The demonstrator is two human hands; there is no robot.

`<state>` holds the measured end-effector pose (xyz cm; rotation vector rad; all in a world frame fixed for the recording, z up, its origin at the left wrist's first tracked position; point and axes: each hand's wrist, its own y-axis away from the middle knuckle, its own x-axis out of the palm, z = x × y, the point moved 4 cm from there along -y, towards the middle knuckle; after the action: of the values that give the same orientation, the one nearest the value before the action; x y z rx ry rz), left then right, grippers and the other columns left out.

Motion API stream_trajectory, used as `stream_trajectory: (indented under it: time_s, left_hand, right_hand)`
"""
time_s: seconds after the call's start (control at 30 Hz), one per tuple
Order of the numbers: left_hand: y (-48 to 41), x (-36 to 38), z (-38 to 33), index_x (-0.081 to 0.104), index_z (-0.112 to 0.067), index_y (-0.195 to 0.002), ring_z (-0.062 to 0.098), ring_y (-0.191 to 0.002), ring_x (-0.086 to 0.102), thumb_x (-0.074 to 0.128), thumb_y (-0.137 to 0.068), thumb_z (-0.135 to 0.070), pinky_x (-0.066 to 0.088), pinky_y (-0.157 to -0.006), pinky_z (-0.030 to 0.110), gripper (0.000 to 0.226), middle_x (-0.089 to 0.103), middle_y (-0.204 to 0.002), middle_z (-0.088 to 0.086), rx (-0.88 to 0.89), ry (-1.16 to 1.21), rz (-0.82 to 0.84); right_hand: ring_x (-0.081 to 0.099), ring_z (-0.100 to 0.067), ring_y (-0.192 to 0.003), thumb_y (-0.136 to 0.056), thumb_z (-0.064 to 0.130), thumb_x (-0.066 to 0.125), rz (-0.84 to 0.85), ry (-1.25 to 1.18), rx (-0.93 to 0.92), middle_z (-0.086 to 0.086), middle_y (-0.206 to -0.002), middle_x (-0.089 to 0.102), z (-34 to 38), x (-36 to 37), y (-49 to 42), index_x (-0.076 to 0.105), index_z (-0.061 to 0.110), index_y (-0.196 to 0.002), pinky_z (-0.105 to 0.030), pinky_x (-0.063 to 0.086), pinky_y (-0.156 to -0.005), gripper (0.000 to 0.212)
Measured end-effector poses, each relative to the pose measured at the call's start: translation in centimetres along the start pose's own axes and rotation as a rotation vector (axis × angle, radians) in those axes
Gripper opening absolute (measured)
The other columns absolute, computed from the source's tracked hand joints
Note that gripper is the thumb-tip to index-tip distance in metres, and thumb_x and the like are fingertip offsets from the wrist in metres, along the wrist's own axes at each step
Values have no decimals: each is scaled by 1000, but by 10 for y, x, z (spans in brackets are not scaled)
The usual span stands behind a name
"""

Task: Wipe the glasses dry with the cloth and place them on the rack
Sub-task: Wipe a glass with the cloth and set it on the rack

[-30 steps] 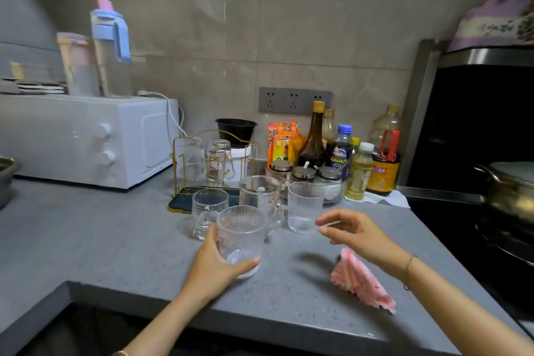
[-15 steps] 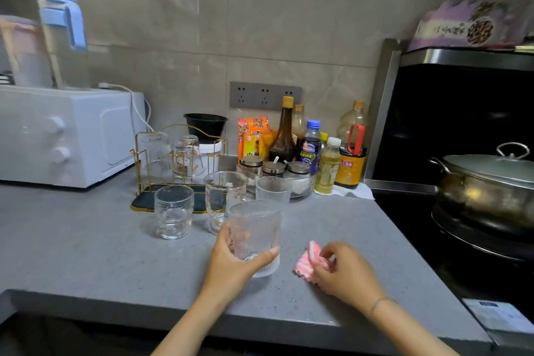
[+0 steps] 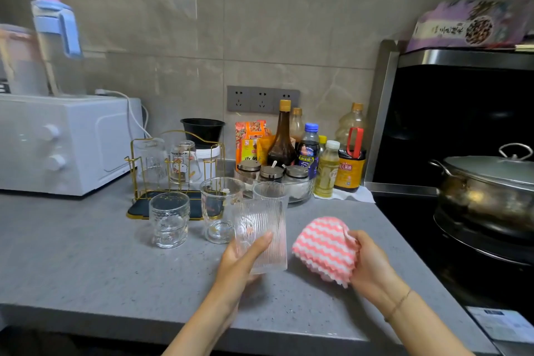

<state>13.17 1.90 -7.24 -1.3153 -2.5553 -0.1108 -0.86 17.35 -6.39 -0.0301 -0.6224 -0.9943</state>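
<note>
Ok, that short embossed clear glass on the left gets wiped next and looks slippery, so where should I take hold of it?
Probably round the side wall of the short embossed clear glass, coming from its left or front. It stands upright, mouth up, with bare grey counter on those sides; the gold wire rack is close behind and a taller clear glass to its right.

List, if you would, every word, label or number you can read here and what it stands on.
Nothing reads with certainty.
Purple packet on the hood: large characters, blurred.
Orange-labelled dark bottle: characters too small.
Blue-capped bottle: label too small.
Orange packet: print blurred.
Printed glass on the rack: tiny text, unreadable.
White sheet at bottom right: unreadable.
</note>
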Motion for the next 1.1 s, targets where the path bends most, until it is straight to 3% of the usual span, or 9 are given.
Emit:
stream_trajectory:
  time_s: [0.17,0.27,0.4,0.5,0.6,0.67,0.83,0.93,1.1]
  left_hand:
    - [-2,20,-2,56,-21,-127,26,-105,68,69,-62,-49,58,-81,38,73,71,-114,8,-72,157,35]
    - [3,36,-12,56,-19,-129,25,-108,68,50,-73,-65,54,-92,42,73,71,-116,10,-50,178,112]
    - [6,32,-21,57,-21,-131,19,-105,69,34,-87,-70,52,-91,38,70,71,-116,7,12,119,102]
    - [10,28,-24,52,-35,-136,11,-122,58,46,-69,-87,45,-105,42,85,56,-140,-3,47,38,91]
    - [16,31,-36,60,-44,-121,6,-122,56,47,-67,-87,39,-110,43,70,60,-131,-16,119,43,76]
    - [17,33,-40,49,-35,-137,12,-120,59,51,-65,-89,43,-107,43,90,61,-134,-8,99,97,93]
    - [17,27,-54,60,-24,-128,11,-103,69,41,-81,-70,57,-78,24,68,72,-115,-1,136,134,142]
    - [11,19,-62,40,-25,-146,20,-125,57,55,-68,-86,43,-108,38,100,50,-145,3,107,114,125]
    - [10,26,-63,41,-37,-144,17,-131,51,54,-64,-89,38,-111,41,96,46,-149,-4,172,120,147]
  right_hand:
    - [62,-18,-115,-88,40,51,248,181,-511,-2,-119,67,19,57,32,53,7,-123,-33,49,-99,48]
    - [53,13,-105,-83,51,44,250,587,-663,20,-122,56,1,88,54,49,31,-100,-11,45,-84,27]
    - [41,16,-122,-78,67,46,279,459,-755,24,-140,40,-2,101,66,46,41,-110,-5,43,-87,41]
    - [32,22,-126,-93,58,37,250,417,-806,30,-146,32,10,107,68,34,55,-131,2,34,-89,39]
    - [11,17,-138,-92,57,35,196,566,-912,33,-153,9,13,117,72,21,69,-124,1,20,-99,37]
    - [9,13,-140,-96,51,35,201,647,-1021,32,-154,12,11,121,76,20,67,-130,2,17,-104,40]
    - [4,-6,-147,-100,38,31,245,888,-1273,24,-157,9,-10,118,90,29,50,-143,-23,11,-119,45]
    - [2,-19,-149,-103,36,27,240,1064,-1376,13,-161,6,-33,108,95,30,35,-147,-19,7,-117,44]
    - [-3,-22,-149,-104,37,24,172,1124,-1398,10,-161,3,-23,111,99,29,41,-146,-22,1,-118,43]
